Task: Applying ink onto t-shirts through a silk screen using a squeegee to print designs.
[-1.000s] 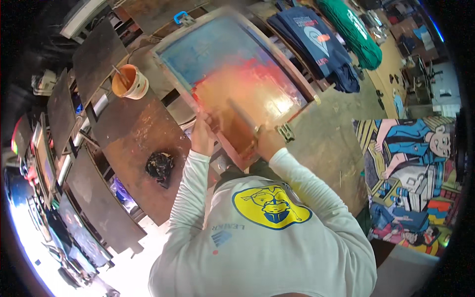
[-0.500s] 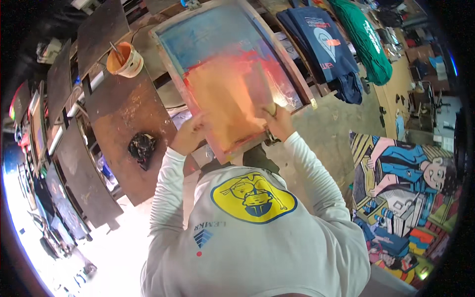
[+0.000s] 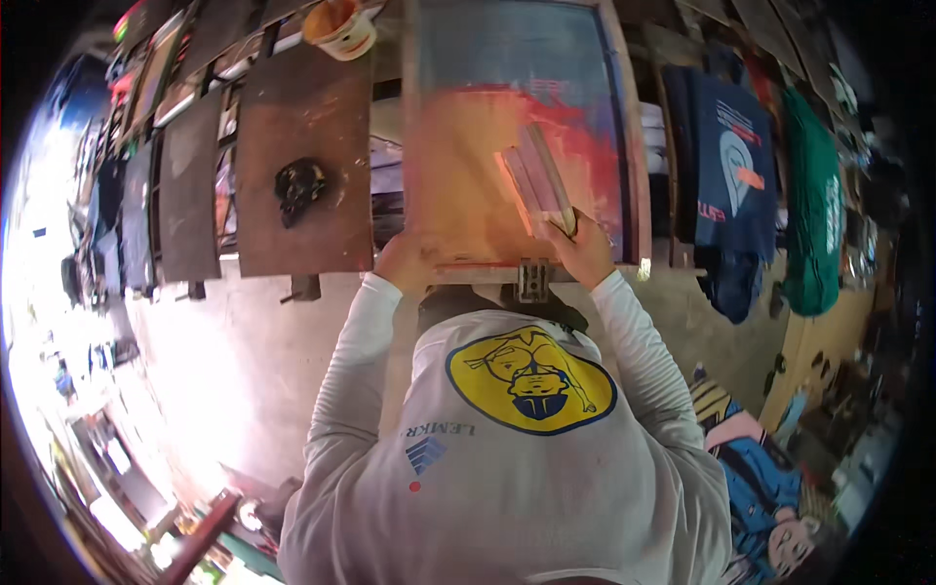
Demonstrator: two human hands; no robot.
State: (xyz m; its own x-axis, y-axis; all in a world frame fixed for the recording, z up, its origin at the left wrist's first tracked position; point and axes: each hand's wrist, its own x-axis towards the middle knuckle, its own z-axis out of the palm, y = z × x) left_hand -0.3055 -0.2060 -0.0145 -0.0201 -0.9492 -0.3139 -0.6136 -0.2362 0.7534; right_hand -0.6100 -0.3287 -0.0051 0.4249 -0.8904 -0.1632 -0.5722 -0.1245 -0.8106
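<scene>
A brown board with other things around it.
On this board lies one black crumpled bundle; at its far end is a white bucket with orange stains. Well to the board's right there is dark blue cloth and, farther, green cloth.

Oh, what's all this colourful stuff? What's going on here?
A person in a white long-sleeved top has both hands at a rectangular wooden-edged screen frame smeared orange, red and blue. The right hand grips a long, flat, pale-handled squeegee, tilted over the screen's orange part. The left hand is at the frame's near left corner. Folded navy printed fabric lies off to the right.
</scene>
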